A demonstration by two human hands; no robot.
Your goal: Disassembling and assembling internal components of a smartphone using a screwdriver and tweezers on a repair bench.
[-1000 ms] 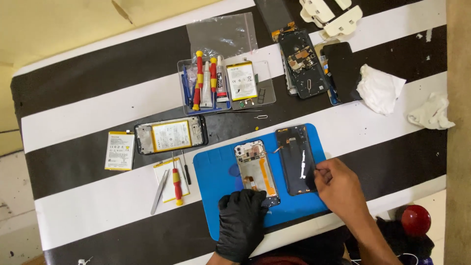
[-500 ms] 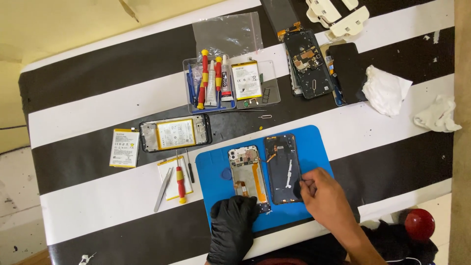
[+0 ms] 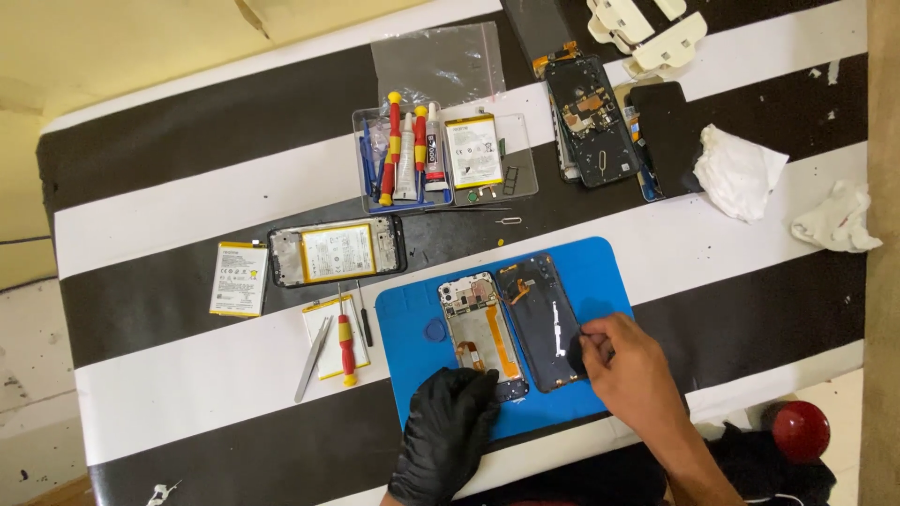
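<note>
On the blue work mat [image 3: 600,281] lie an opened phone frame [image 3: 480,330] with an orange flex cable and, beside it on the right, a dark back cover [image 3: 542,314]. My left hand [image 3: 450,431], in a black glove, rests on the lower end of the phone frame. My bare right hand [image 3: 623,365] pinches a small dark piece at the lower right edge of the back cover.
Left of the mat lie tweezers [image 3: 312,345], a red screwdriver [image 3: 346,349], a battery [image 3: 237,278] and another opened phone [image 3: 336,251]. A clear tray [image 3: 441,159] with tools stands behind. More phone parts [image 3: 591,122] and crumpled white cloths [image 3: 736,171] lie far right.
The view has shifted slightly. My right hand has moved left along the mat onto the lower right edge of the back cover. My gloved left hand stays on the phone frame.
</note>
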